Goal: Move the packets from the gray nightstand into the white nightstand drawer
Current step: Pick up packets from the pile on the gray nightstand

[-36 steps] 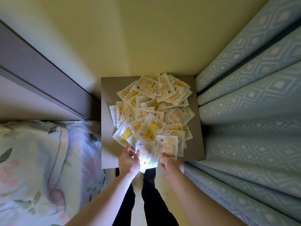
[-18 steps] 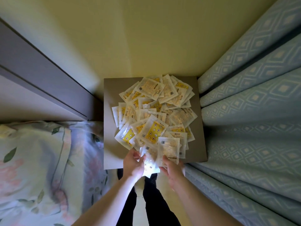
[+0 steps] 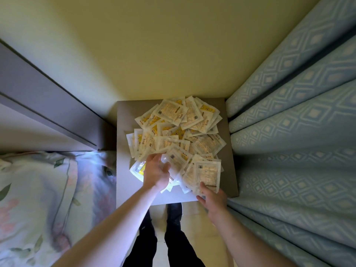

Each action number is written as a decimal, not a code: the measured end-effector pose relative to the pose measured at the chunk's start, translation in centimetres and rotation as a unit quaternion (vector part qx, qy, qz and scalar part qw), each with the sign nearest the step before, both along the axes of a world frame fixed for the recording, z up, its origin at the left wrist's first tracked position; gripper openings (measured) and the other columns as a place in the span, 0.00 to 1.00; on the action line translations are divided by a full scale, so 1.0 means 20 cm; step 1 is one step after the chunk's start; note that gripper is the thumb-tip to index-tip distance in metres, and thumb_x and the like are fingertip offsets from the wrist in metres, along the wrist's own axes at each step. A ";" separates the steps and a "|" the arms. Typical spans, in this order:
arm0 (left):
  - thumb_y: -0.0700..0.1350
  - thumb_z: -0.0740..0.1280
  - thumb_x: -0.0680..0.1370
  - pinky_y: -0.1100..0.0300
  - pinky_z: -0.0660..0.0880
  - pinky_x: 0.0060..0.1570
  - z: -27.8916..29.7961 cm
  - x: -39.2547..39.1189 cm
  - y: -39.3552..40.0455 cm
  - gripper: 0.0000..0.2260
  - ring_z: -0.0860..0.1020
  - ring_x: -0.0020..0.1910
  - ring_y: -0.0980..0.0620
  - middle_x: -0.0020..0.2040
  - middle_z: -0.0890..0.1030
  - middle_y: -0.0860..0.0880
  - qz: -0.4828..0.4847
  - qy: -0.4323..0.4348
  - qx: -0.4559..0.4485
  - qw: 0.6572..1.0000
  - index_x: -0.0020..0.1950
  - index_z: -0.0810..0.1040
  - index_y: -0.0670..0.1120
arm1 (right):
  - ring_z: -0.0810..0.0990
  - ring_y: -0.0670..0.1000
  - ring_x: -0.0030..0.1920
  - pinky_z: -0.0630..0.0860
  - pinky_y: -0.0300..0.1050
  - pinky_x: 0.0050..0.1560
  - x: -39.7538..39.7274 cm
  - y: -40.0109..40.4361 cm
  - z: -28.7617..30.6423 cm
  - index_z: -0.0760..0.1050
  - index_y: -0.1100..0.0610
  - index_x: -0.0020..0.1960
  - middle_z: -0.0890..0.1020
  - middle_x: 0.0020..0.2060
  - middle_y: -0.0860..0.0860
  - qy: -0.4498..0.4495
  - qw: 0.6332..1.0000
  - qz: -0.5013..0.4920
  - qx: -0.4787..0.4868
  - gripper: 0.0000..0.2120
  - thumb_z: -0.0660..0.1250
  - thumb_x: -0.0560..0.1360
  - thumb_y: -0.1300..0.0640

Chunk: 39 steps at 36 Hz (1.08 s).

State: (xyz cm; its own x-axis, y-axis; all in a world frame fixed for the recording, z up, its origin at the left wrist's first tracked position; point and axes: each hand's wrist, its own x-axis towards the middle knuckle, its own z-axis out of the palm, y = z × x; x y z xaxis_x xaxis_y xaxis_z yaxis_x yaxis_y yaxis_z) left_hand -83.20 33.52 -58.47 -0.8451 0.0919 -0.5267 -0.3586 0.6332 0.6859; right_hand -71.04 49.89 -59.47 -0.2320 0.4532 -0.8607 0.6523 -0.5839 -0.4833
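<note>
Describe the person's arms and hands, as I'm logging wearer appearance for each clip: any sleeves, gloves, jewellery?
Both forearms are bare as far as the picture's lower edge: no sleeves show. The left hand and the right hand wear no gloves, and no watch, ring or bracelet shows. Below, between the arms, dark trousers cover the legs.

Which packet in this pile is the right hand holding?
The pale label-side-up packet at the pile's near right corner, nearest the curtain. The right hand pinches its near edge; the other packets lie loose or under the left hand.
</note>
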 end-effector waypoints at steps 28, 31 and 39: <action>0.45 0.72 0.78 0.57 0.72 0.33 0.41 0.26 -0.16 0.03 0.77 0.34 0.50 0.37 0.80 0.51 0.078 0.029 -0.033 0.996 0.51 0.81 0.49 | 0.83 0.51 0.42 0.78 0.43 0.40 0.04 0.10 0.46 0.84 0.57 0.53 0.84 0.41 0.49 -0.018 0.934 0.300 0.196 0.08 0.72 0.75 0.57; 0.46 0.71 0.78 0.57 0.72 0.38 0.58 0.33 -0.24 0.06 0.77 0.39 0.47 0.41 0.82 0.48 0.060 0.037 -0.080 0.994 0.55 0.82 0.49 | 0.82 0.54 0.39 0.72 0.42 0.34 0.05 0.10 0.64 0.83 0.58 0.46 0.84 0.37 0.52 -0.011 0.893 0.377 0.247 0.05 0.72 0.73 0.57; 0.44 0.71 0.74 0.62 0.70 0.32 0.96 0.57 -0.46 0.04 0.77 0.34 0.57 0.34 0.81 0.57 0.098 0.054 -0.088 0.990 0.40 0.80 0.51 | 0.77 0.54 0.32 0.72 0.43 0.31 0.15 0.02 0.98 0.80 0.60 0.37 0.83 0.31 0.56 0.019 0.836 0.475 0.275 0.07 0.74 0.69 0.57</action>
